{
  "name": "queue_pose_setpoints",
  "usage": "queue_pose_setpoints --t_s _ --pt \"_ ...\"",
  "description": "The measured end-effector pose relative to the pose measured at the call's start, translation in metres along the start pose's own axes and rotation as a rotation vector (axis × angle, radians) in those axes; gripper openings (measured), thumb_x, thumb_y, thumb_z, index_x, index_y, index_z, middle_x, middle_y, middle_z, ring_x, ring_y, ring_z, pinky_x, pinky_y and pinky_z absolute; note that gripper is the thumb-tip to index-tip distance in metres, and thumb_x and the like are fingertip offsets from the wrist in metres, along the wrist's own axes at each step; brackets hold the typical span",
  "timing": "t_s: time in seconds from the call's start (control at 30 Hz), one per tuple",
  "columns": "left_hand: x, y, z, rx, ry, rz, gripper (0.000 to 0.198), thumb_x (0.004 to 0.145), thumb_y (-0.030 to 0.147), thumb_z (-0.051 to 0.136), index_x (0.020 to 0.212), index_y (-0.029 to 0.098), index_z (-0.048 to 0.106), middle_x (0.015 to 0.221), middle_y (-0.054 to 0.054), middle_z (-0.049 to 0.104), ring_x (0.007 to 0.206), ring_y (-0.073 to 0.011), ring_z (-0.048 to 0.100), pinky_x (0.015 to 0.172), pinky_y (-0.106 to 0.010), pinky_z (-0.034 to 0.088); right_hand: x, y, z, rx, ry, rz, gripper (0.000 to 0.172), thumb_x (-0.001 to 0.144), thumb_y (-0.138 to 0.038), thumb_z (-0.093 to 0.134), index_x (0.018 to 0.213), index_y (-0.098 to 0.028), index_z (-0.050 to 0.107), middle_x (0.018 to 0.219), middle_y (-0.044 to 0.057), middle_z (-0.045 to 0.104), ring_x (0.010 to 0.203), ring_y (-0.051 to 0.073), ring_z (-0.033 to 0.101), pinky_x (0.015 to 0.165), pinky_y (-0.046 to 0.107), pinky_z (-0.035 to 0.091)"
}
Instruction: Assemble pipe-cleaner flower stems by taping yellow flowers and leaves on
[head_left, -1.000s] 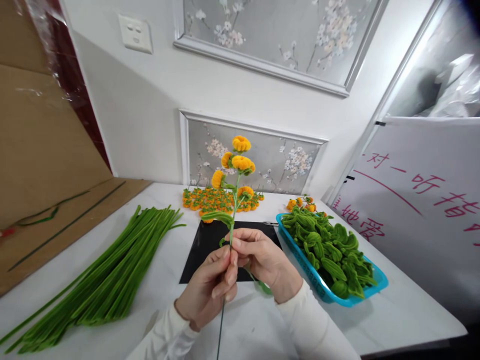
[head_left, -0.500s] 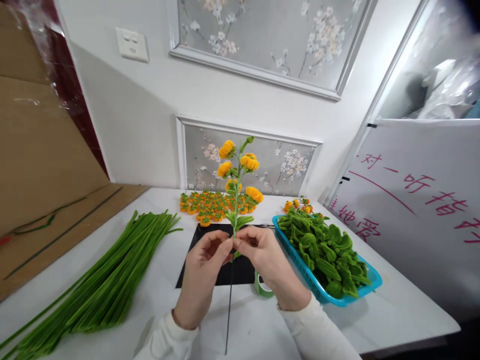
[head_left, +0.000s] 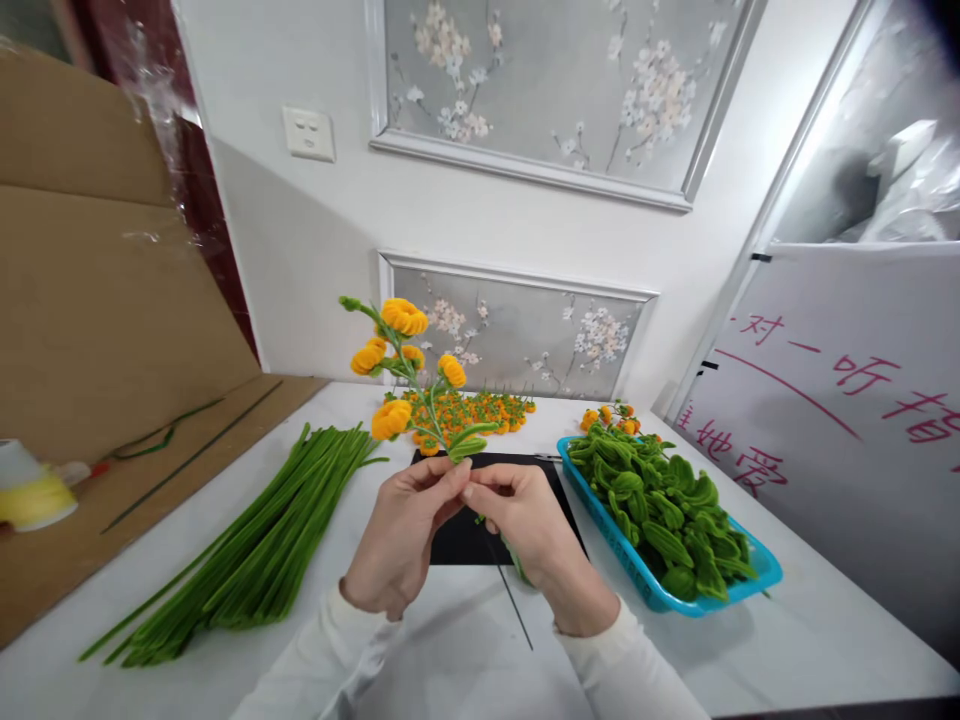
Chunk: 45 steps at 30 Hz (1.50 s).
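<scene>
Both hands hold a handmade flower stem (head_left: 420, 395) above the white table (head_left: 787, 640). It carries several yellow pompom blooms and green leaves, and it leans up to the left. My left hand (head_left: 401, 535) pinches the stem just under the lowest leaf. My right hand (head_left: 536, 535) pinches it at the same spot from the right, fingers curled. The bare dark wire end (head_left: 510, 595) of the stem runs down to the right below the hands. A roll of green tape sits mostly hidden behind my right hand.
A bundle of green chenille stems (head_left: 262, 540) lies on the left. A black mat (head_left: 480, 530) lies under the hands. A blue tray (head_left: 637, 580) of green leaves stands right. Loose yellow blooms (head_left: 465, 410) sit at the back. Cardboard (head_left: 97, 330) leans at left, a lettered white board (head_left: 840, 420) at right.
The flower stem has tilted from upright to leaning left, and its wire end has swung to the right. The view has shifted, and both hands stay pinched on the stem.
</scene>
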<state>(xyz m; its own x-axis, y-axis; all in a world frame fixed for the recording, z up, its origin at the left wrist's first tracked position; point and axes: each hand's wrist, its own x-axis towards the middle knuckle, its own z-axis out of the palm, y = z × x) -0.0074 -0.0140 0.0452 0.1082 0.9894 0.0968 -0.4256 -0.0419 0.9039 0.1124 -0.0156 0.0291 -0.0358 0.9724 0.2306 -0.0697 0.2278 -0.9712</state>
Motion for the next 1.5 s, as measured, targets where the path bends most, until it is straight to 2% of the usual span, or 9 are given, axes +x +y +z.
queue_pose_setpoints --t_s 0.23,0.4,0.57,0.73,0.97,1.2,1.33,1.4,1.5 --pt "-0.006 0.004 -0.003 -0.005 -0.182 -0.009 0.017 0.073 0.029 0.073 0.068 0.013 0.068 0.067 -0.002 0.062 0.06 -0.013 0.055 0.06 -0.027 0.051 -0.008 -0.012 -0.003 0.08 -0.135 0.043 0.026 0.068 -0.035 0.067 0.052 -0.016 0.058 0.045 -0.006 0.042 0.041 0.006 0.034 0.042 0.022 0.022" --pt "-0.01 0.002 -0.004 -0.102 -0.326 -0.027 0.016 0.084 0.03 0.061 0.082 0.016 0.069 0.07 -0.002 0.062 0.062 -0.0141 0.057 0.061 -0.029 0.051 -0.013 -0.014 -0.002 0.241 -0.16 0.076 0.022 0.063 -0.035 0.073 0.06 -0.015 0.065 0.047 -0.006 0.045 0.041 0.006 0.035 0.042 0.023 0.021" --pt "-0.013 -0.005 -0.007 -0.04 -0.202 0.002 0.009 0.08 0.023 0.067 0.077 0.015 0.069 0.081 -0.002 0.063 0.076 -0.0125 0.057 0.072 -0.025 0.05 -0.014 -0.007 0.001 0.117 0.025 -0.091 0.014 0.067 -0.028 0.069 0.062 -0.015 0.069 0.051 -0.004 0.046 0.046 0.008 0.034 0.045 0.024 0.024" --pt "-0.01 -0.007 -0.006 -0.012 -0.098 -0.038 0.011 0.071 0.022 0.075 0.069 0.015 0.067 0.075 0.001 0.061 0.073 -0.0106 0.055 0.069 -0.022 0.049 -0.011 0.003 0.0 -0.089 0.123 -0.186 0.017 0.072 -0.025 0.065 0.058 -0.016 0.067 0.058 -0.002 0.05 0.056 0.011 0.04 0.051 0.025 0.031" --pt "0.006 -0.016 -0.003 0.118 -0.107 0.001 0.023 0.071 0.032 0.073 0.062 0.014 0.062 0.063 0.001 0.057 0.062 -0.0118 0.053 0.064 -0.025 0.049 -0.005 0.017 -0.008 0.002 -0.005 -0.088 0.02 0.075 -0.03 0.062 0.076 -0.014 0.074 0.061 0.0 0.055 0.056 0.011 0.045 0.055 0.025 0.039" --pt "0.027 -0.039 -0.004 0.309 -0.023 0.128 0.031 0.073 0.041 0.068 0.061 0.017 0.053 0.06 0.005 0.049 0.059 -0.012 0.051 0.059 -0.025 0.05 0.008 0.033 -0.047 -0.356 -0.19 -0.139 0.031 0.083 -0.029 0.051 0.061 -0.014 0.068 0.052 -0.001 0.054 0.052 0.012 0.049 0.051 0.023 0.038" --pt "0.025 -0.041 -0.004 0.512 -0.057 0.221 0.029 0.081 0.043 0.057 0.066 0.02 0.049 0.061 0.004 0.051 0.056 -0.0155 0.057 0.052 -0.028 0.051 0.012 0.02 -0.067 -0.611 0.063 -0.328 0.018 0.082 -0.023 0.056 0.085 -0.015 0.072 0.074 0.005 0.066 0.068 0.017 0.06 0.062 0.026 0.047" --pt "0.022 -0.04 -0.003 0.655 -0.044 0.313 0.026 0.083 0.04 0.054 0.068 0.021 0.048 0.06 0.004 0.051 0.051 -0.0149 0.056 0.048 -0.026 0.048 0.011 -0.003 -0.067 -0.613 0.222 -0.491 0.024 0.086 -0.023 0.052 0.104 -0.017 0.068 0.086 0.006 0.066 0.077 0.017 0.062 0.068 0.028 0.05" --pt "0.019 -0.041 -0.001 0.862 -0.017 0.473 0.021 0.086 0.034 0.05 0.07 0.022 0.047 0.059 0.004 0.051 0.048 -0.0139 0.053 0.046 -0.024 0.043 0.009 -0.042 -0.056 -0.709 0.32 -0.738 0.029 0.087 -0.02 0.054 0.115 -0.023 0.062 0.104 0.007 0.062 0.08 0.016 0.061 0.071 0.029 0.053"
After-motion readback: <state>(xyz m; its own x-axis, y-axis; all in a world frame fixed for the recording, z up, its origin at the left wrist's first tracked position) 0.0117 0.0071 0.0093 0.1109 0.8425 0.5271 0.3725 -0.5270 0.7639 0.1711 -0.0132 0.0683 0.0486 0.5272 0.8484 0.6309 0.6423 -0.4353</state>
